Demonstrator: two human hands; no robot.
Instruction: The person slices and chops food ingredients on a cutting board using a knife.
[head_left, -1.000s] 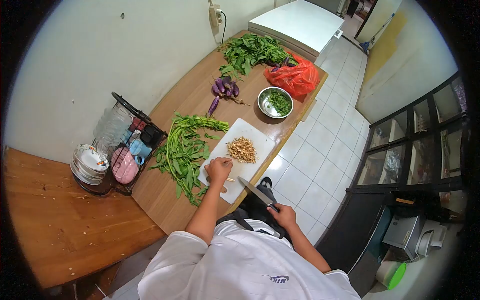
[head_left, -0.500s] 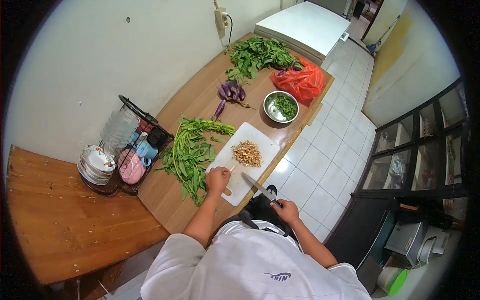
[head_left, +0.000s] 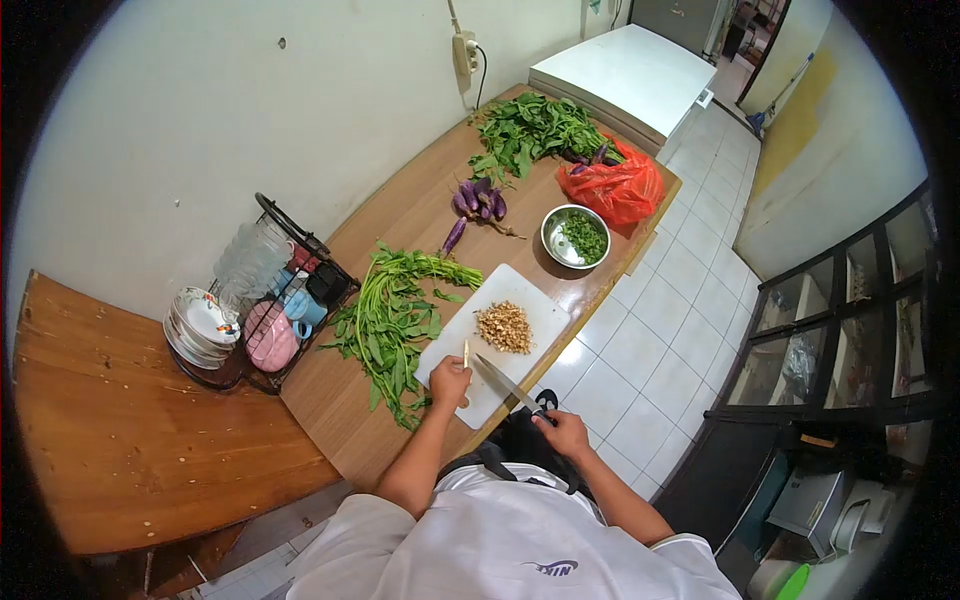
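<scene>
My left hand (head_left: 450, 384) is closed on a slim pale strip of food (head_left: 466, 352), held upright over the near left part of the white cutting board (head_left: 510, 282). I cannot make out what food it is. In my right hand (head_left: 564, 434) is a kitchen knife (head_left: 508, 384), gripped by its dark handle. Its blade points up and left over the board, a little right of the strip and apart from it. Just beyond lies a heap of chopped light-brown pieces (head_left: 504, 328). Leafy green stems (head_left: 385, 330) lie along the board's left side.
Past the board stand a metal bowl of chopped greens (head_left: 582, 240), several purple eggplants (head_left: 480, 202), more leafy greens (head_left: 525, 135) and a red plastic bag (head_left: 615, 188). A dish rack (head_left: 290, 225) with bowls and cups is at left. The table's right edge (head_left: 600, 285) borders the tiled floor.
My left hand has lifted and turned the pale strip from slanting low near the board to upright. The knife stays in my right hand, its tip closer to the strip. The view has shifted slightly.
</scene>
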